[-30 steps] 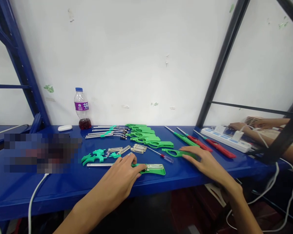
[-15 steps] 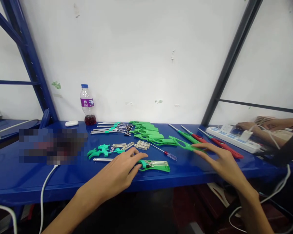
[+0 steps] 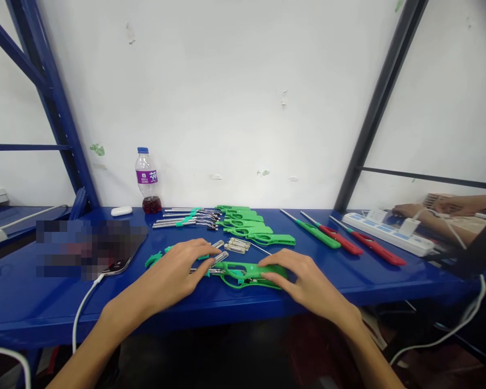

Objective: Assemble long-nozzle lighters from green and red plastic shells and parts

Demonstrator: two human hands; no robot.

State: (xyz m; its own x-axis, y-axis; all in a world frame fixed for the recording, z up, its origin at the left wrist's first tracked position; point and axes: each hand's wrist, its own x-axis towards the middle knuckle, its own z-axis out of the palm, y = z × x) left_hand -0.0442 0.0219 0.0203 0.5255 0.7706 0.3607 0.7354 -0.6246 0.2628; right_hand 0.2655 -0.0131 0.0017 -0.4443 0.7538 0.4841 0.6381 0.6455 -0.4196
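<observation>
My right hand (image 3: pixel 297 273) grips the wide end of a green lighter shell half (image 3: pixel 249 267), which lies over the filled shell half near the table's front edge. My left hand (image 3: pixel 186 265) is closed around the metal tube end just left of the shells. Small clear fuel tanks (image 3: pixel 235 246) and teal plastic parts (image 3: pixel 154 259) lie behind and left of my left hand. Farther back are several metal tubes with wires (image 3: pixel 174 222) and a row of green shells (image 3: pixel 273 238).
Three finished-looking lighters, one green (image 3: pixel 323 236) and two red (image 3: pixel 378 251), lie on the right beside a white power strip (image 3: pixel 389 235). A bottle (image 3: pixel 149 183), a white case (image 3: pixel 121 210) and a cabled phone (image 3: pixel 125 265) are on the left. Another person's arms (image 3: pixel 449 213) show at the far right.
My right hand has carried the green shell half left and down onto the filled one. My left hand has shifted left, onto the tube end.
</observation>
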